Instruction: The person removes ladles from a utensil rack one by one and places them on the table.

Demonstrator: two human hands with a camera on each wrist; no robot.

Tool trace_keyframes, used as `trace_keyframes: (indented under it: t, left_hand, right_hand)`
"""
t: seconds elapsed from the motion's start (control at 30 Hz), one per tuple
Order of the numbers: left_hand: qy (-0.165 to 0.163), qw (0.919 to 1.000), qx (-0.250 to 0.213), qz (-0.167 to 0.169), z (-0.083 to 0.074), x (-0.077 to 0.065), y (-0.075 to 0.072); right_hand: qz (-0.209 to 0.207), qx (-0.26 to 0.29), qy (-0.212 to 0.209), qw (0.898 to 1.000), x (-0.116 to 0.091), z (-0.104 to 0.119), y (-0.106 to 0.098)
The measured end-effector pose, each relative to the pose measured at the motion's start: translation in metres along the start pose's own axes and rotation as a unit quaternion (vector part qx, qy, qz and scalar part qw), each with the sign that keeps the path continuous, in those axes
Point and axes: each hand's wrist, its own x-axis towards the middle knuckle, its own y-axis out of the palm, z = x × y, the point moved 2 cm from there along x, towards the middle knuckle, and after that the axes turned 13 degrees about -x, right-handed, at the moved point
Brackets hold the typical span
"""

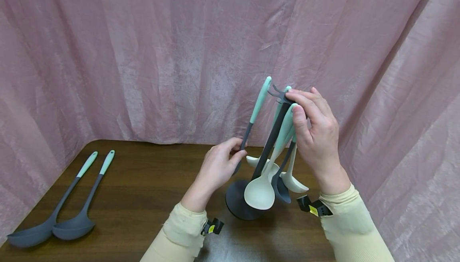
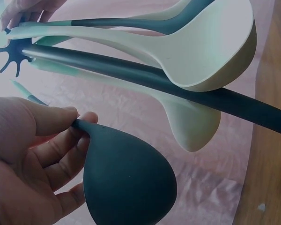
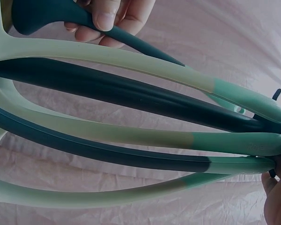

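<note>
My left hand (image 1: 217, 164) pinches a dark grey ladle (image 2: 129, 173) by its neck, just above the bowl. The ladle's mint handle points up, its end close to the hooked top of a dark utensil stand (image 1: 271, 138). At that top, my right hand (image 1: 318, 130) grips the hooks, its thumb against a mint handle. Several utensils hang around the post: a cream ladle (image 1: 259, 193) in front, a dark grey ladle (image 1: 281, 190), and a cream ladle (image 1: 294, 183) at the right. Another cream utensil (image 2: 192, 124) hangs behind the post.
Two dark grey ladles (image 1: 73, 228) with mint handles lie side by side at the left of the brown wooden table (image 1: 143, 198). The stand's round base (image 1: 238, 202) is on the table. A pink curtain (image 1: 197, 54) hangs behind and to both sides.
</note>
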Motion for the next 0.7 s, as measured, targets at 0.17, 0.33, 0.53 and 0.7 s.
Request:
trace_keyframes:
  t: [0.17,0.33,0.53,0.7]
  left_hand:
    - [-0.005,1.0,-0.002,-0.003,0.0003,-0.0002,-0.0017]
    - [-0.009,0.9999,0.002,-0.003,-0.0001,-0.002,-0.0022]
    - [-0.021,0.9998,0.002,-0.002,0.0013,-0.0049,-0.0032]
    - [-0.03,0.9995,0.01,0.001,0.0015,-0.0065,-0.0056]
  right_hand:
    - [-0.006,0.005,-0.001,1.0,-0.0002,0.0008,0.0008]
    - [-0.01,0.01,-0.003,1.0,-0.0006,0.0005,0.0016]
    - [-0.009,0.01,-0.005,1.0,-0.001,0.0001,0.0019]
    - [-0.013,0.009,-0.004,1.0,-0.0003,-0.0008,0.0009]
